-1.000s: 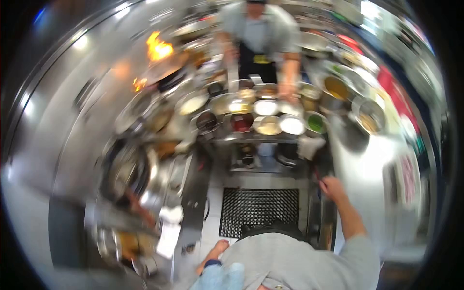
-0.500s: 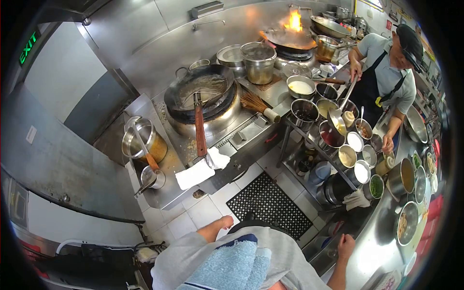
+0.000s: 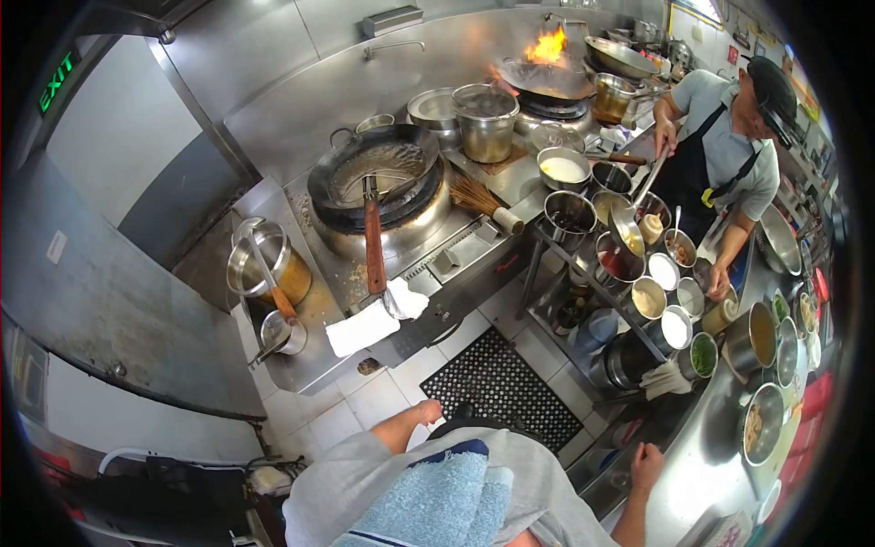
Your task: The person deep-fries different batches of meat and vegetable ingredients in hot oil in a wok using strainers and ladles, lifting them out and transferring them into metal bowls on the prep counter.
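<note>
My left hand (image 3: 425, 413) hangs in front of my body above the tiled floor, fingers curled closed, with nothing visible in it. At the edge of the steel counter (image 3: 697, 469), my right hand (image 3: 647, 465) is closed in a loose fist, also with nothing visible in it. A blue towel (image 3: 437, 501) lies over my grey shirt. Ahead stands a large wok (image 3: 383, 159) holding steaming liquid, with a wooden-handled tool (image 3: 375, 246) across its rim. A folded white cloth (image 3: 362, 335) lies at the stove's front edge. Neither hand touches these.
To the right, a co-worker (image 3: 720, 137) holds a ladle (image 3: 629, 228) over several sauce pots. Flames (image 3: 548, 46) rise at the far wok (image 3: 547, 82). A black rubber mat (image 3: 501, 387) lies on the floor. A steel pot (image 3: 269, 264) stands left of the stove.
The view has shifted slightly. The co-worker's ladle has tilted a little over the pots, and the flames have changed shape. Both my hands stay closed in nearly the same places.
</note>
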